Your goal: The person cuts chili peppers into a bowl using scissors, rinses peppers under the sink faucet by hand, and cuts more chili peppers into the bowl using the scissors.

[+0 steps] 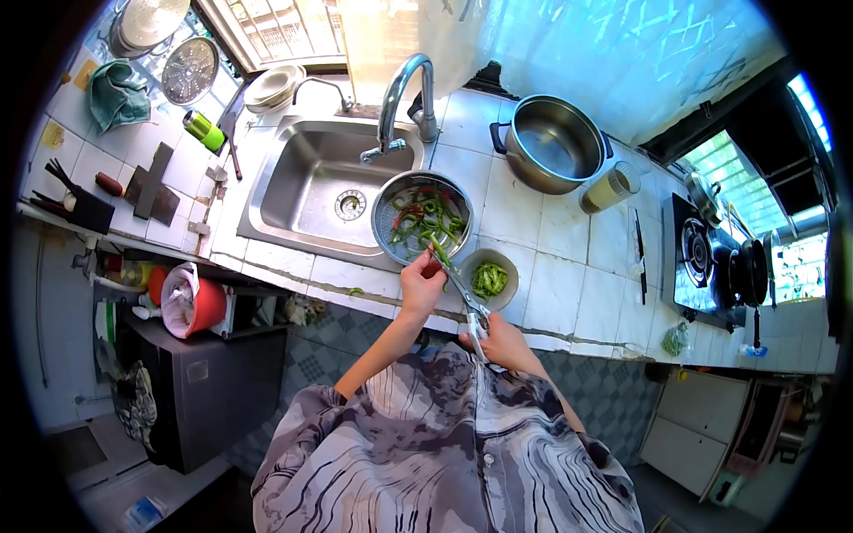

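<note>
My left hand (423, 286) pinches a green chili pepper (438, 251) at the near edge of a metal colander (380, 233). Long green peppers (433, 213) and a few red ones lie inside that colander, which sits at the sink's right corner. In my right hand (503, 343) is a pair of kitchen scissors (478, 322), fingers wrapped round the handles. Its blades point up and left to the pepper by my left fingertips; whether they touch it I cannot tell. Just right of the blades stands a bowl (510, 266) holding cut green pieces (489, 280).
A steel sink (306, 204) with a curved faucet (428, 107) lies left of the colander. Farther back on the tiled counter stand a large pot (553, 142) and a clear container (610, 187). Chopsticks (640, 258) and a gas stove (689, 266) are to the right.
</note>
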Tool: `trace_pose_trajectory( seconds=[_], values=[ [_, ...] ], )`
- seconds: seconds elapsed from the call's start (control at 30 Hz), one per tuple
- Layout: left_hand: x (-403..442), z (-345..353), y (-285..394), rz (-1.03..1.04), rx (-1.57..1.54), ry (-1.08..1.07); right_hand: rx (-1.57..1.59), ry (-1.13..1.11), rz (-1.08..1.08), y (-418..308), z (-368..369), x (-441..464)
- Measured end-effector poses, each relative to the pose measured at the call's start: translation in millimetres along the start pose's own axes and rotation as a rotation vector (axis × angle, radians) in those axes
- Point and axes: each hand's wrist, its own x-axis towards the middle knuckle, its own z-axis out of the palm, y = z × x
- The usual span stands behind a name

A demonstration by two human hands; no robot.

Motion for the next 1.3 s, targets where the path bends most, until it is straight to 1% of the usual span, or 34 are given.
trace_pose_trajectory(
  seconds=[0.07, 0.17, 0.23, 0.3, 0.37, 0.43, 0.5, 0.53, 0.57, 0.6, 0.63, 0.67, 0.77, 1.0, 1.07, 1.1, 1.17, 1.2, 1.27, 1.3],
  values=[
    [1, -3, 7, -0.023, -0.094, 0.021, -0.027, -0.011, -0.013, -2, 4, 9],
    [11, -15, -8, -0.051, -0.130, 0.030, -0.075, -0.028, -0.023, -12, 3, 17],
    [12, -21, -6, -0.041, -0.102, 0.029, -0.099, -0.043, -0.023, -18, 3, 21],
    [13, -24, -4, -0.033, -0.074, 0.027, -0.044, -0.046, -0.068, -22, 3, 25],
    [13, -26, -2, -0.083, -0.012, 0.042, -0.065, -0.053, -0.074, -25, 4, 30],
    [18, -29, -11, -0.106, -0.036, 0.056, -0.084, -0.059, -0.081, -24, 6, 37],
    [20, -32, -16, -0.130, -0.061, 0.068, 0.039, -0.122, -0.143, -13, 9, 48],
    [21, -35, -15, -0.183, -0.156, 0.064, 0.037, -0.127, -0.145, -9, 9, 52],
    [22, -37, -15, -0.234, -0.251, 0.058, 0.307, -0.290, -0.043, -5, 8, 57],
    [21, -39, -11, -0.235, -0.251, 0.061, 0.577, -0.450, 0.064, -4, 8, 59],
    [21, -42, -7, -0.262, -0.271, 0.054, 0.659, -0.480, 0.079, -3, 8, 59],
    [20, -43, -3, -0.289, -0.291, 0.047, 0.658, -0.484, 0.080, -3, 7, 59],
    [19, -46, -1, -0.286, -0.309, 0.045, 0.783, -0.550, 0.060, -4, 3, 56],
    [19, -48, -1, -0.275, -0.343, 0.054, 0.790, -0.597, 0.055, -3, 0, 59],
    [21, -48, -3, -0.316, -0.388, 0.104, 0.744, -0.605, 0.017, 2, 4, 64],
    [24, -49, -5, -0.316, -0.388, 0.103, 0.744, -0.604, 0.017, 2, 4, 64],
    [38, -52, -7, -0.265, -0.218, 0.275, 0.645, -0.599, 0.016, 1, 2, 64],
    [45, -55, -5, -0.265, -0.218, 0.274, 0.645, -0.597, 0.016, 2, 2, 63],
    [64, -62, 1, -0.220, -0.024, 0.314, 0.716, -0.540, 0.089, 8, 1, 58],
    [71, -65, 7, -0.208, -0.019, 0.292, 0.714, -0.542, 0.087, 9, -1, 57]
  ],
)
